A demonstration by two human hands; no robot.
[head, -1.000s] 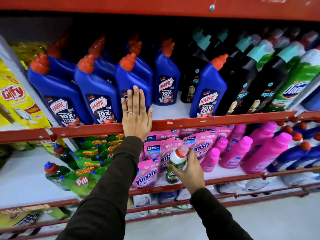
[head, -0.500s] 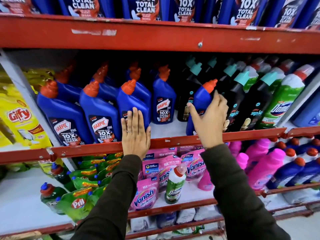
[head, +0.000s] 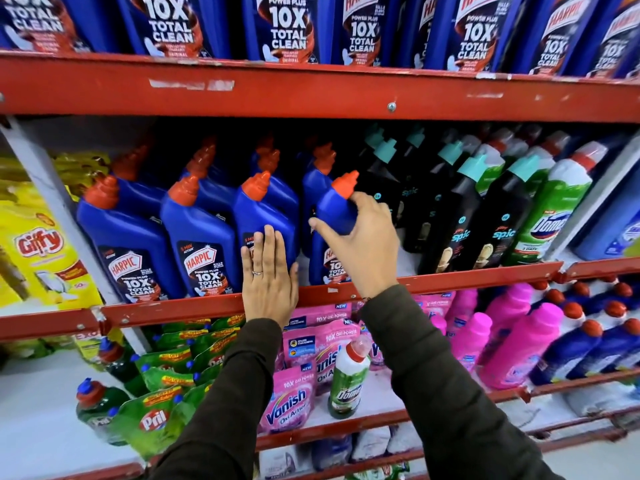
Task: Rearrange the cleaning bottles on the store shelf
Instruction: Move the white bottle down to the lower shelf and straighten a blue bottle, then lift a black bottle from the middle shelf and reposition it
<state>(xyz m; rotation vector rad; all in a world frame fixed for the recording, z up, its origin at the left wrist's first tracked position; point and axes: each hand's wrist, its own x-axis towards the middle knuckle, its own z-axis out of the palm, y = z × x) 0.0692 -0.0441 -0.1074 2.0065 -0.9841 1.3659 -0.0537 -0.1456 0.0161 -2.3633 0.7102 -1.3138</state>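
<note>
Your right hand point(head: 360, 244) has now clamped the stray blue Harpic bottle point(head: 334, 216) at 12 o'clock, ready to shift toward its row, while your left hand point(head: 268, 275) stays flat and unclosed on the neighbouring Harpic bottle point(head: 266, 216).

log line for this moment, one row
phase: regrouping | right hand: gripping blue Harpic bottle at its shoulder | left hand: flat against neighbouring Harpic bottle | bottle: on shelf, tilted

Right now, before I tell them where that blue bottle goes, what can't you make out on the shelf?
Head view only:
- Label of the held Harpic bottle: mostly covered by the right hand.
- Third Harpic bottle: label hidden behind the left hand.
- Rear Harpic rows: lost in shadow, count unclear.
- Top-shelf bottles: caps cut off by the frame edge.
- Domex bottle below: label blurred.
</note>
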